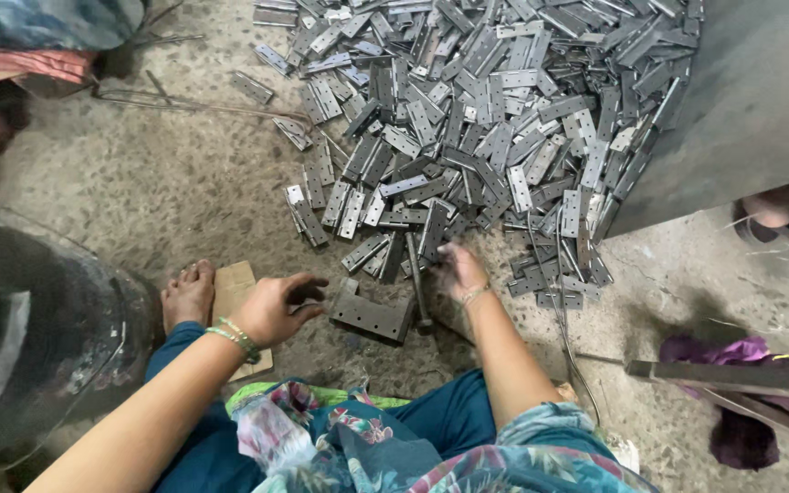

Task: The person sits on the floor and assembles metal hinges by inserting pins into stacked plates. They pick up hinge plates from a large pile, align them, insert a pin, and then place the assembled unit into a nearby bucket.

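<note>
I sit on a dusty concrete floor before a big pile of grey metal hinge plates (477, 119). My left hand (276, 306), with green bangles on the wrist, is curled beside a flat dark metal block (372, 315), its fingers closed around something small and dark that I cannot make out. My right hand (458, 269) reaches into the near edge of the pile, fingers on the plates. A metal rod (417, 278) stands between the two hands, next to the block.
A dark drum (38, 329) stands at the left, my bare foot (189, 292) and a cardboard piece (235, 283) beside it. A grey metal sheet (751, 100) leans at the right. A purple cloth (732, 351) and metal bars (732, 374) lie lower right. Thin wires (184, 102) cross the floor.
</note>
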